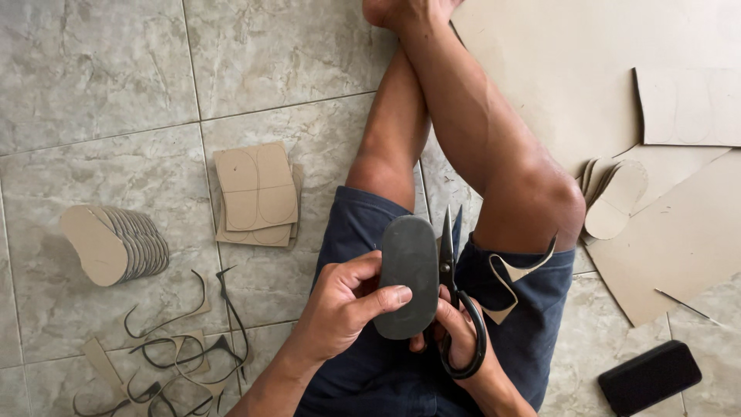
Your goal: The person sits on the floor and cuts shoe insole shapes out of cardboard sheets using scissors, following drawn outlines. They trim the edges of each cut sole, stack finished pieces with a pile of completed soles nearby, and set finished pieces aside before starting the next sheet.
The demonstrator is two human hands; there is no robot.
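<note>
My left hand [340,305] grips a dark grey sole-shaped cutout [407,274], thumb across its face, held upright over my lap. My right hand [455,328] holds black scissors [451,293] by the looped handles, blades open and pointing up along the cutout's right edge. A thin curled strip of trimmed cardboard [513,282] hangs to the right of the blades over my shorts. I sit on the tiled floor with bare legs crossed.
A fanned stack of cut soles [116,245] lies at left, marked cardboard rectangles [256,193] beyond it, and curled offcuts [177,347] at lower left. Large cardboard sheets [617,93], more cut soles [614,201] and a black phone-like slab [648,377] lie at right.
</note>
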